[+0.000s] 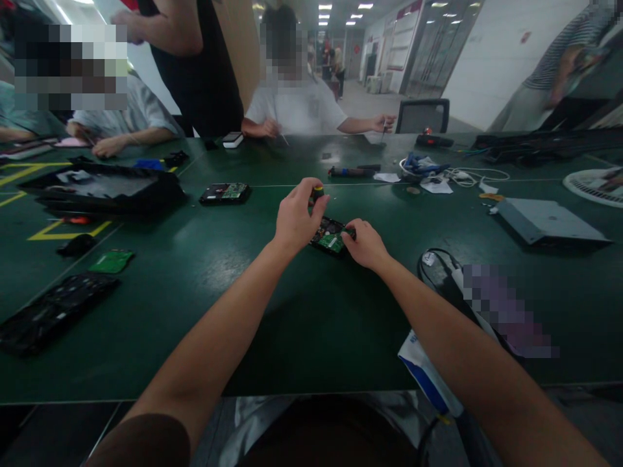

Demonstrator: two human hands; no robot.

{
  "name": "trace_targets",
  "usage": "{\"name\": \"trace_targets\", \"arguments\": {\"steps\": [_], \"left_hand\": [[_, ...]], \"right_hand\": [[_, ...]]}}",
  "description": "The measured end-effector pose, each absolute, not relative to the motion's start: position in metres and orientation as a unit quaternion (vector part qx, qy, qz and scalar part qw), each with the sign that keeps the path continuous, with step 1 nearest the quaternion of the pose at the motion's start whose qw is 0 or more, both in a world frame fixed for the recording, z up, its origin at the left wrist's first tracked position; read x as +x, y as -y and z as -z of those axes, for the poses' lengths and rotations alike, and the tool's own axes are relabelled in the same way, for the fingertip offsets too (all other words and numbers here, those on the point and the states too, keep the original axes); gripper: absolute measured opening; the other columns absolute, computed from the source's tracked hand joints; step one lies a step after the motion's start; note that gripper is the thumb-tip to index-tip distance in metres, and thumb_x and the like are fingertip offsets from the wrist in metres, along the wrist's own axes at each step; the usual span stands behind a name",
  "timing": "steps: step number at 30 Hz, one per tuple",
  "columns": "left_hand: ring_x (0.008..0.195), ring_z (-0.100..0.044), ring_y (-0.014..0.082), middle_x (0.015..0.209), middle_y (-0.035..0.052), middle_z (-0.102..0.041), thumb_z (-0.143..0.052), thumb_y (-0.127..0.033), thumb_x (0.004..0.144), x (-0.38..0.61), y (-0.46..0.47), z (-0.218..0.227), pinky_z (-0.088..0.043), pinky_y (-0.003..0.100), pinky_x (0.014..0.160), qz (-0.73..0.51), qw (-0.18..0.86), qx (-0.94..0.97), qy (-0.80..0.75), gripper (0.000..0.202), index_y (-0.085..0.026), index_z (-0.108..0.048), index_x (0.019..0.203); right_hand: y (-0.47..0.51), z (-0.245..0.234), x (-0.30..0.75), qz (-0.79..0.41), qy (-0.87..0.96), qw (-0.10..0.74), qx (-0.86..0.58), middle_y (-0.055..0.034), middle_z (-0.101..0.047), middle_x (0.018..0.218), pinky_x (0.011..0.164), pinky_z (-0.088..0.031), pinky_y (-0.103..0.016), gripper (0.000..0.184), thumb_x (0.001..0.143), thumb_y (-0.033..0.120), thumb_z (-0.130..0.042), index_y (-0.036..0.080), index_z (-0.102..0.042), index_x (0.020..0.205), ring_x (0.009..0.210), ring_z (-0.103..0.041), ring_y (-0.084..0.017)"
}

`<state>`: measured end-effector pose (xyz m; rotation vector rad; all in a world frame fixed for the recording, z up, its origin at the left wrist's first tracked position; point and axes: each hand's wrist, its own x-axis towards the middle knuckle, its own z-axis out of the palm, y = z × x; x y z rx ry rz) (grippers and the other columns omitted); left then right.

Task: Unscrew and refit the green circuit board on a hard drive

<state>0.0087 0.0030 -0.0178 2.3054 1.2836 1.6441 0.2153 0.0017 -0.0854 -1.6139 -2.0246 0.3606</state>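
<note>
Cable (430, 261) right of drive (331, 241), left open

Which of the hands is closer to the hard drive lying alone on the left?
Left. The left hand, gripping a screwdriver, is right of that lone hard drive, bare table between. The right hand, holding another drive, is farther right.
</note>
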Motion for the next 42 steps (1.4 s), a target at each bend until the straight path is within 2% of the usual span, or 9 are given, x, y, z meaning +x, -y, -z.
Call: {"name": "trace_targets", "arguments": {"steps": [4,8,15,21,26,30,35,38,42], "left_hand": [[0.102,-0.068,0.0225,0.117,0.0092,-0.068,-0.062,-0.019,0.097,0.006,-0.001,0.011,-0.059,0.035,0.086,-0.519,-0.022,0.728,-0.447,0.019,-0.022,-0.066,0.116],[0.099,-0.070,0.0230,0.110,0.0069,-0.073,-0.062,-0.014,0.096,0.001,-0.002,0.006,-0.057,0.039,0.092,-0.496,-0.015,0.738,-0.457,0.024,-0.023,-0.067,0.117],[0.085,-0.073,0.0185,0.100,0.0036,-0.076,-0.078,-0.029,0.088,0.000,-0.005,0.008,-0.058,0.033,0.080,-0.517,0.065,0.732,-0.439,0.030,-0.023,-0.061,0.112],[0.084,-0.071,0.0174,0.097,0.0028,-0.074,-0.070,-0.020,0.093,-0.002,-0.009,0.011,-0.058,0.033,0.080,-0.522,0.058,0.725,-0.445,0.021,-0.024,-0.060,0.112],[0.102,-0.067,0.0207,0.114,0.0081,-0.067,-0.065,-0.013,0.094,-0.002,-0.007,0.010,-0.059,0.033,0.084,-0.539,-0.007,0.717,-0.441,0.020,-0.024,-0.068,0.110],[0.103,-0.067,0.0207,0.112,0.0077,-0.066,-0.062,-0.013,0.096,-0.003,-0.006,0.009,-0.060,0.035,0.088,-0.536,-0.012,0.723,-0.436,0.021,-0.023,-0.071,0.112],[0.096,-0.071,0.0187,0.104,0.0051,-0.073,-0.069,-0.022,0.096,0.000,-0.005,0.007,-0.059,0.034,0.088,-0.547,0.010,0.717,-0.432,0.009,-0.021,-0.068,0.105],[0.088,-0.073,0.0171,0.100,0.0034,-0.076,-0.075,-0.030,0.093,0.003,-0.004,0.008,-0.060,0.033,0.086,-0.560,0.041,0.696,-0.447,0.016,-0.022,-0.063,0.100],[0.093,-0.076,0.0168,0.107,0.0045,-0.076,-0.079,-0.032,0.090,0.007,-0.001,0.010,-0.060,0.030,0.085,-0.575,0.073,0.677,-0.453,0.026,-0.022,-0.056,0.101]], "right_hand": [[-0.002,0.086,0.216,-0.131,0.747,0.261,-0.597,-0.0138,-0.065,0.122,0.086,-0.051,-0.038,0.030,0.101,0.037,-0.054,0.018,-0.061,0.123,0.101,-0.064,-0.024],[0.000,0.084,0.215,-0.129,0.746,0.253,-0.602,-0.0145,-0.065,0.123,0.084,-0.051,-0.039,0.031,0.101,0.037,-0.053,0.018,-0.061,0.124,0.098,-0.064,-0.025],[0.001,0.081,0.214,-0.135,0.742,0.252,-0.607,-0.0147,-0.065,0.124,0.084,-0.051,-0.039,0.030,0.101,0.038,-0.053,0.018,-0.061,0.123,0.101,-0.065,-0.026],[-0.002,0.086,0.216,-0.121,0.747,0.257,-0.601,-0.0141,-0.066,0.123,0.090,-0.051,-0.040,0.028,0.101,0.038,-0.053,0.020,-0.060,0.121,0.106,-0.064,-0.027],[-0.003,0.087,0.216,-0.122,0.749,0.259,-0.597,-0.0141,-0.066,0.121,0.090,-0.052,-0.041,0.029,0.101,0.038,-0.053,0.019,-0.060,0.121,0.104,-0.064,-0.026],[-0.002,0.086,0.215,-0.124,0.749,0.259,-0.597,-0.0139,-0.066,0.122,0.089,-0.052,-0.040,0.029,0.101,0.037,-0.053,0.019,-0.061,0.121,0.103,-0.064,-0.025],[-0.001,0.085,0.215,-0.131,0.743,0.256,-0.605,-0.0133,-0.065,0.124,0.088,-0.051,-0.039,0.029,0.100,0.037,-0.054,0.019,-0.061,0.122,0.101,-0.064,-0.024],[-0.001,0.084,0.215,-0.133,0.744,0.257,-0.602,-0.0132,-0.065,0.123,0.089,-0.051,-0.039,0.029,0.101,0.038,-0.053,0.019,-0.061,0.122,0.103,-0.064,-0.024],[-0.001,0.084,0.215,-0.133,0.743,0.253,-0.605,-0.0134,-0.065,0.123,0.090,-0.051,-0.039,0.028,0.101,0.039,-0.053,0.020,-0.061,0.121,0.104,-0.064,-0.025]]}}
